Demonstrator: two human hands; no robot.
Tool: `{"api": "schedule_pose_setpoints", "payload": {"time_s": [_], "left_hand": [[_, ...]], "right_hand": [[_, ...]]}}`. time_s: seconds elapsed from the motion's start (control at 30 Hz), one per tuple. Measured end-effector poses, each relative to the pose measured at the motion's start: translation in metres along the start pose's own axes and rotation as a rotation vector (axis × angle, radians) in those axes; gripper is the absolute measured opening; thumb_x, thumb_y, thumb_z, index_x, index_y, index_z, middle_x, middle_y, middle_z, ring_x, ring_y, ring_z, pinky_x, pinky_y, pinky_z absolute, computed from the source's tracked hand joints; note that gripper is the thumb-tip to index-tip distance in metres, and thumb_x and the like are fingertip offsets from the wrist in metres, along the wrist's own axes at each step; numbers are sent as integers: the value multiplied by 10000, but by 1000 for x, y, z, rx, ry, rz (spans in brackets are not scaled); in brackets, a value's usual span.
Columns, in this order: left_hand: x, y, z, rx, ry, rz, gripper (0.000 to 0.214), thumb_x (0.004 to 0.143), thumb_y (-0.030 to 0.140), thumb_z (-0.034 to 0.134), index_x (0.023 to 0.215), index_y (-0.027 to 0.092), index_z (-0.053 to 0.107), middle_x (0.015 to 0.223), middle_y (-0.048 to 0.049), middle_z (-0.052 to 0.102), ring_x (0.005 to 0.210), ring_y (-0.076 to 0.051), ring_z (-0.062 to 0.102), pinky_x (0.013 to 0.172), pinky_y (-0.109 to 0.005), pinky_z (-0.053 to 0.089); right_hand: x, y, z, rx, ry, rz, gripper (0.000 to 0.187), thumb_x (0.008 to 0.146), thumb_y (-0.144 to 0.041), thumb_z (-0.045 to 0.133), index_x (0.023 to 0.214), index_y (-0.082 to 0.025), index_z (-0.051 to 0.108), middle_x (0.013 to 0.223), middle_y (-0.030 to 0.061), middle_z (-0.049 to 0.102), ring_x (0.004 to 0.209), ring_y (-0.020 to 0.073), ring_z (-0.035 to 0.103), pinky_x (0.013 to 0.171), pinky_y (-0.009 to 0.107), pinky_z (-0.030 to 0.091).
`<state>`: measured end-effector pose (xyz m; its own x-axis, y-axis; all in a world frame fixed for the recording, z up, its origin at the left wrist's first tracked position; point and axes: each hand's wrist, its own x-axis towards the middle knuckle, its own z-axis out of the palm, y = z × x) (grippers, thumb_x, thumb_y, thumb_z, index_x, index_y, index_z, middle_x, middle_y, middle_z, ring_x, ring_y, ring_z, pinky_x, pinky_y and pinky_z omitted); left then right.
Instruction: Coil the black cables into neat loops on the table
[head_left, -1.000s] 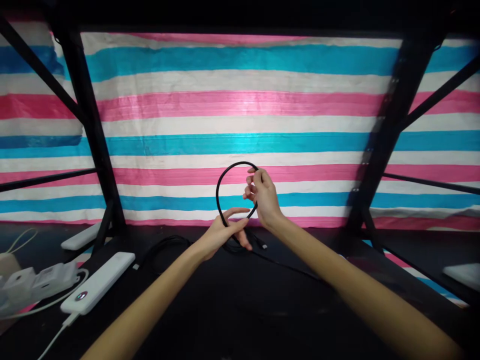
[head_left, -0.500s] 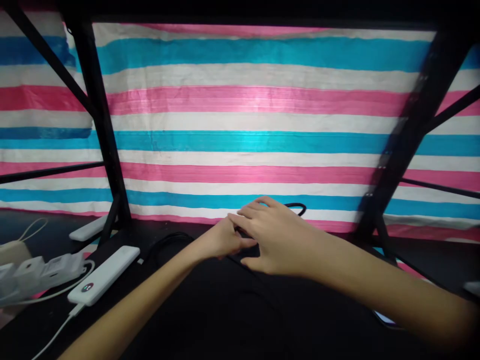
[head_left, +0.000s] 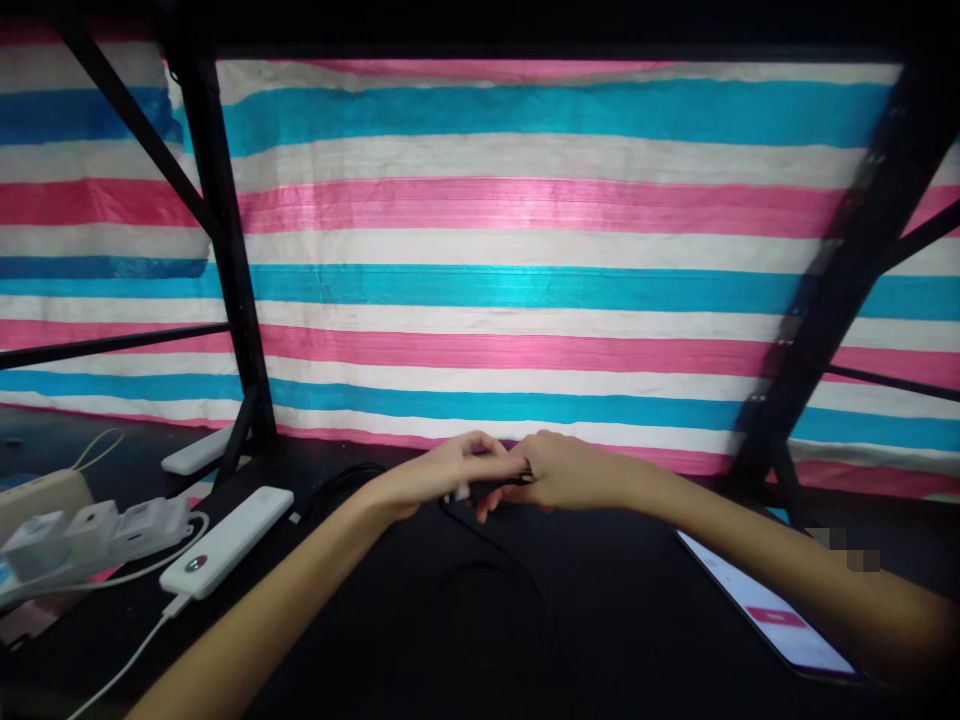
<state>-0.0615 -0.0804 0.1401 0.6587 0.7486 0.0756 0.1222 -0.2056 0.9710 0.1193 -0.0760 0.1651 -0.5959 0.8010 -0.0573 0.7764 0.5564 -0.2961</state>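
A black cable [head_left: 510,556] hangs in a loose curve from between my two hands onto the black tabletop. My left hand [head_left: 442,472] is closed in a pinch on the bunched cable, thumb and fingers pressed together. Close against it, my right hand [head_left: 566,472] has its fingers curled round the cable from the other side. A small pale plug end [head_left: 461,491] shows just below the left fingers. More black cable [head_left: 345,484] lies behind the left wrist, with a light connector tip [head_left: 295,518] near the power bank.
On the left lie a white power bank [head_left: 232,540] with a white cord, several white charger plugs [head_left: 97,530] in a power strip, and another white block [head_left: 196,452]. A lit phone [head_left: 772,610] rests under my right forearm. Black metal posts [head_left: 225,230] frame a striped sheet [head_left: 510,240].
My right hand has turned and its fingers have curled in around the cable beside my left. The cable loop that stuck up behind has gone from sight. More of the phone shows.
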Motion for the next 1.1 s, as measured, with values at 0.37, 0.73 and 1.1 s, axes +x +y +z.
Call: {"api": "schedule_pose_setpoints", "payload": {"time_s": [0.37,0.73,1.1], "left_hand": [[4,-43,6,-102,372,268,454,726,383,694,1084,179,502,972,-51,600,858,-148,584,770,-261,419],[25,-40,22,-386,691,291,371,824,511,513,967,169,496,387,106,417,415,-136,568,577,-259,475],[7,-13,-20,384,729,186,247,711,82,467,851,181,646,493,33,529,383,-110,458,421,-213,338]], "right_hand": [[7,3,-9,916,333,-23,195,772,-328,587,680,-158,609,519,-4,577,598,148,641,571,234,480],[34,-20,13,1183,662,-63,243,721,-400,656,824,-180,652,822,34,645,807,158,618,807,326,494],[-15,49,-32,810,643,16,433,842,-482,521,1191,-230,567,1178,115,614,1017,226,620,887,401,491]]}}
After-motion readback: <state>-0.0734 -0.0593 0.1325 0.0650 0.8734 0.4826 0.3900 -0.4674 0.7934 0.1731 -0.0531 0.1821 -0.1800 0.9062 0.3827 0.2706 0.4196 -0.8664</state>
